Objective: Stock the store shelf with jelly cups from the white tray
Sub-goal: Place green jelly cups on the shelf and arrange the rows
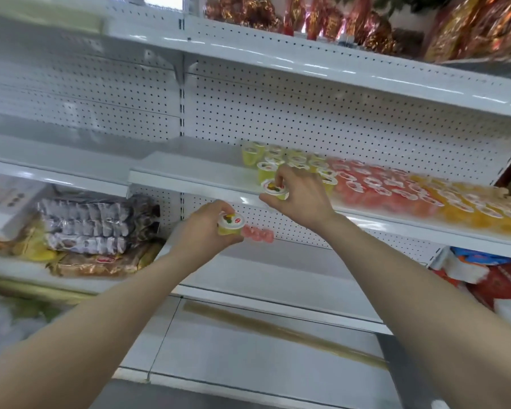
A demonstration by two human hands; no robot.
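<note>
My right hand (pixel 300 196) grips a yellow-green jelly cup (pixel 275 189) at the front edge of the white shelf (pixel 195 180), beside a row of matching cups (pixel 281 159). Pink cups (pixel 375 190) and orange cups (pixel 478 208) fill the same shelf further right. Lower down and to the left, my left hand (pixel 207 230) holds another yellow-green jelly cup (pixel 231 224) below the shelf's edge. The white tray is out of view.
Pink items (pixel 257 234) lie on the lower shelf just behind my left hand. Wrapped snack packs (pixel 92 228) are stacked at lower left, red and white bags (pixel 490 278) at lower right. Red-gold foil packages (pixel 366 22) crowd the top shelf.
</note>
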